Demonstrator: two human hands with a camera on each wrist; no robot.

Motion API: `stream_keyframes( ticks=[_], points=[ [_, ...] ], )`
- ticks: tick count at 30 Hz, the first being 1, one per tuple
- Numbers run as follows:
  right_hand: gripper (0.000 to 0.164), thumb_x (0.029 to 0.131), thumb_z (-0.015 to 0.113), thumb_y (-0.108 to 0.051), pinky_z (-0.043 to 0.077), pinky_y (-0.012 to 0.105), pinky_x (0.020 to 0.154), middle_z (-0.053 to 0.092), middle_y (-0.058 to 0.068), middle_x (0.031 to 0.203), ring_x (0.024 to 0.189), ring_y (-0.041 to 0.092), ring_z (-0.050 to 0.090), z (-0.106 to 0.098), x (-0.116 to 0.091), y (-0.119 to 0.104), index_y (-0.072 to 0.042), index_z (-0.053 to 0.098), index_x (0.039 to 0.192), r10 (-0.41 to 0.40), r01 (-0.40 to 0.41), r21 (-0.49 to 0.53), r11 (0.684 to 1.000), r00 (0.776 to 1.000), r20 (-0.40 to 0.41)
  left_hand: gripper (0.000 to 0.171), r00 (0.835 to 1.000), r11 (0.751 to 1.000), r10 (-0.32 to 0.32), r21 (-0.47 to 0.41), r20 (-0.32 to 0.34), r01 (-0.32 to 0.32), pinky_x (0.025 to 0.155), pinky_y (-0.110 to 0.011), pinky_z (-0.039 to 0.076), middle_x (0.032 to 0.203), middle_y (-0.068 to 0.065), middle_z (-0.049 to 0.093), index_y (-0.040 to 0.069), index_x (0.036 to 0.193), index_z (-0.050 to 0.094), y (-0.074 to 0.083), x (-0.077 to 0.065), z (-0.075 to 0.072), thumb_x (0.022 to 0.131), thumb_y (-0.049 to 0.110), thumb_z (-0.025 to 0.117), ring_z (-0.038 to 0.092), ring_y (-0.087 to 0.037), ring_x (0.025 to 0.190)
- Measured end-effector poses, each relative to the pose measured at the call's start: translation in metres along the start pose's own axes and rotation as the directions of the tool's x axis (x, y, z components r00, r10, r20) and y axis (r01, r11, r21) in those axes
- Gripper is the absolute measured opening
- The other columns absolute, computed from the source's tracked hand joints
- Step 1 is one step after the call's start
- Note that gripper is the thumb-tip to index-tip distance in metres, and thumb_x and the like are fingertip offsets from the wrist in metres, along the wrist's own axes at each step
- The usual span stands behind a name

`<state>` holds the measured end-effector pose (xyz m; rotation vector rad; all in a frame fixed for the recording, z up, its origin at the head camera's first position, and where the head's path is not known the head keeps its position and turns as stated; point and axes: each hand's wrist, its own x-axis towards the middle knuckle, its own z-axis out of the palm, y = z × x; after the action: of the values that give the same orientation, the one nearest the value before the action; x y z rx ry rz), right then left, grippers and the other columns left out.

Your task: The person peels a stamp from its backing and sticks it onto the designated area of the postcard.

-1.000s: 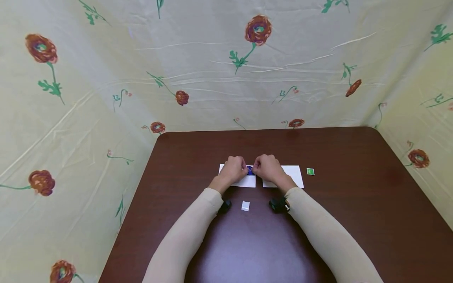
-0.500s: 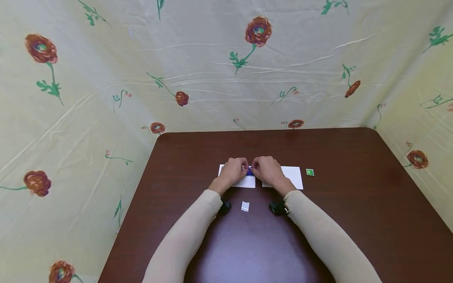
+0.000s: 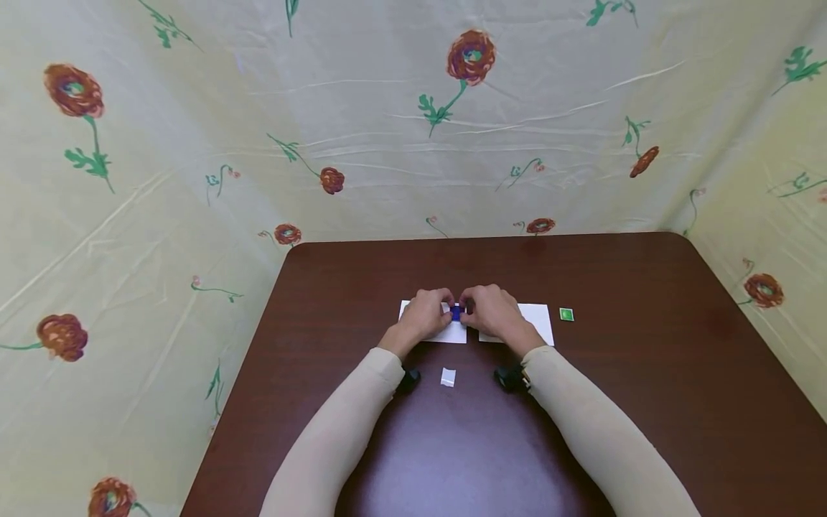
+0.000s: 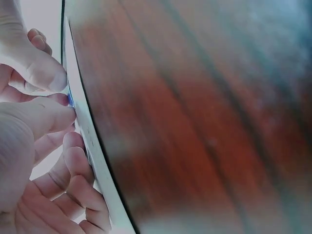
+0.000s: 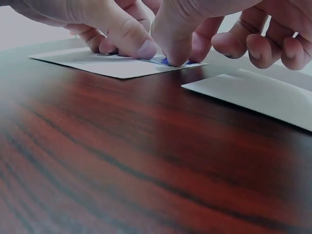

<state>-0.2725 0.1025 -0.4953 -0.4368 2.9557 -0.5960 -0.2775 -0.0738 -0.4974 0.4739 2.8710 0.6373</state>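
Note:
A small blue square [image 3: 456, 313], a stamp or sticker by its look, sits over the right part of the left white card [image 3: 456, 334]. My left hand [image 3: 424, 314] comes at it from the left, thumb and forefinger curled at its edge. From the right, my right hand [image 3: 492, 311] holds its other edge with bent thumb and forefinger. In the right wrist view both thumbs come down close together, and only slivers of the blue piece [image 5: 165, 62] show between the fingers. The right hand's other fingers hang above the right white card [image 3: 535, 316].
A green, white-edged square [image 3: 566, 314] lies on the brown table [image 3: 620, 301] right of the cards. Nearer the body is a small silvery-white scrap [image 3: 448, 377]. A flower-printed cloth [image 3: 362, 100] hangs behind the table and along its sides.
The fingertips have spread slightly apart, so more of the blue square shows between the hands. Arms, cards, green square and scrap stay about where they were.

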Motion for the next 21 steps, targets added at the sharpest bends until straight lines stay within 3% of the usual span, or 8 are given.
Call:
stream_keyframes(
  ticks=[4,10,21],
  points=[
    [0.030,0.083,0.079,-0.038,0.048,0.033,0.062,0.070,-0.003,0.088,0.075,0.017,0.059,-0.0011,-0.0019,-0.0010,-0.022,0.075,0.109,-0.006,0.006,-0.017,1.000,1.000,0.000,0.024,1.000,1.000,0.001,-0.028,0.022,0.000,0.058,-0.028,0.049,0.082,-0.001,0.062,0.018,0.113,0.067,-0.0013,-0.0019,-0.0016,0.090,0.022,0.072,0.059,-0.016,0.070],
    [0.031,0.084,0.078,-0.039,0.043,0.038,0.077,0.076,-0.001,0.098,0.087,0.020,0.065,-0.0011,-0.0049,-0.0058,-0.022,0.078,0.110,-0.002,0.001,-0.073,0.997,1.000,-0.022,0.028,0.999,0.999,0.008,-0.054,0.039,-0.006,0.060,-0.026,0.050,0.084,-0.002,0.063,0.016,0.117,0.067,-0.0026,-0.0041,-0.0022,0.091,0.021,0.072,0.060,-0.016,0.070],
    [0.031,0.086,0.076,-0.038,0.036,0.037,0.075,0.076,0.000,0.103,0.087,0.022,0.064,0.0011,-0.0075,-0.0097,-0.024,0.077,0.113,0.038,-0.039,-0.100,0.994,0.999,-0.014,0.030,0.999,0.998,0.041,-0.047,0.033,-0.040,0.060,-0.023,0.048,0.084,-0.003,0.064,0.012,0.119,0.068,-0.0034,-0.0063,-0.0018,0.090,0.019,0.072,0.060,-0.015,0.071]
  ],
)
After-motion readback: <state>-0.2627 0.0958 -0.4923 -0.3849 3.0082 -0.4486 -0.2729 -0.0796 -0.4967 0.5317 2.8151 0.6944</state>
